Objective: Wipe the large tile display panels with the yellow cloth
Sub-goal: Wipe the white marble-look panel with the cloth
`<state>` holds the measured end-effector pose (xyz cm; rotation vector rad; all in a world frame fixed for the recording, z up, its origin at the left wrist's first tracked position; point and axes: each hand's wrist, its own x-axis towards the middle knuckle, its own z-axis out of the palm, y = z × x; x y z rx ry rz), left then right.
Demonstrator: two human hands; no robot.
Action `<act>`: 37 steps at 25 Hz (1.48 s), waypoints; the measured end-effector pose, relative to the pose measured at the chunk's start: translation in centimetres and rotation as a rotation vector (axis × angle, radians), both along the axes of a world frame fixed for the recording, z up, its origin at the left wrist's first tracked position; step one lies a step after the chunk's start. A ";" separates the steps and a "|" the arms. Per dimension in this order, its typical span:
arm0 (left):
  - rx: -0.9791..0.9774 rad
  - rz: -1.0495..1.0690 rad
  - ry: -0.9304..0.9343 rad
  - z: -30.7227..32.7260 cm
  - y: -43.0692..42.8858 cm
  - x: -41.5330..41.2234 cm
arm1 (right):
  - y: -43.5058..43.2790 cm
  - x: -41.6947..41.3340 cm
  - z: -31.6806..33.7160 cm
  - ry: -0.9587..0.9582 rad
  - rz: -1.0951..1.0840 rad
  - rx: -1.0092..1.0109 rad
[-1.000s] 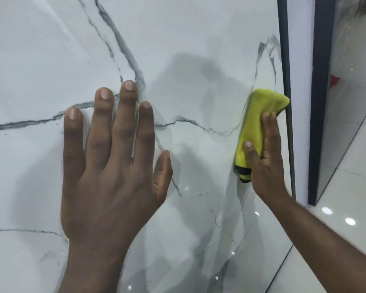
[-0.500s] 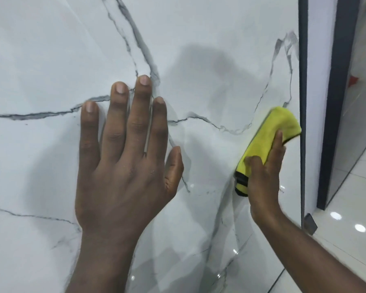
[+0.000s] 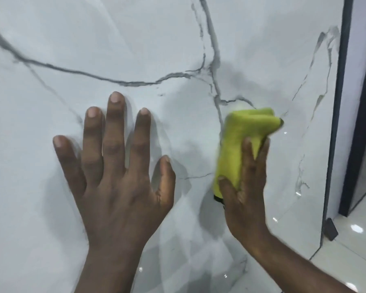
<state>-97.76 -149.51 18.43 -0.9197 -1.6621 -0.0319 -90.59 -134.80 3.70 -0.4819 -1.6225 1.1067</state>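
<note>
Upright, folded yellow cloth [image 3: 239, 144] pinned lengthwise to tile panel [image 3: 156, 39] under right hand [image 3: 245, 187], left hand [image 3: 118, 176] splayed flat, empty

Bright, soft shadows, glare spots; motion blur w/ cloth [image 3: 239, 144].

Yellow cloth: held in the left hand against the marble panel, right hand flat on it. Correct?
No, the hands are swapped. The head view shows the right hand holding the yellow cloth against the marble panel, while the left hand lies flat on it.

Left hand [image 3: 116, 176] spreads flat, fingers splayed and pointing up, at lower centre-left of the frame; right hand [image 3: 244, 187], blurred, grips with curled fingers at centre-right.
</note>
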 end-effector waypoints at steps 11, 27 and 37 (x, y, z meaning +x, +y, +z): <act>0.009 -0.016 -0.006 -0.1 -18.0 -2.6 | -14.4 -0.4 0.6 -0.001 0.060 0.079; -0.032 -0.024 0.036 -1.8 -22.0 -4.6 | -20.7 -3.1 0.9 0.030 -0.055 -0.538; -0.015 0.026 0.071 -1.7 -21.8 -4.6 | -23.8 -3.4 -0.1 0.014 -0.012 -0.374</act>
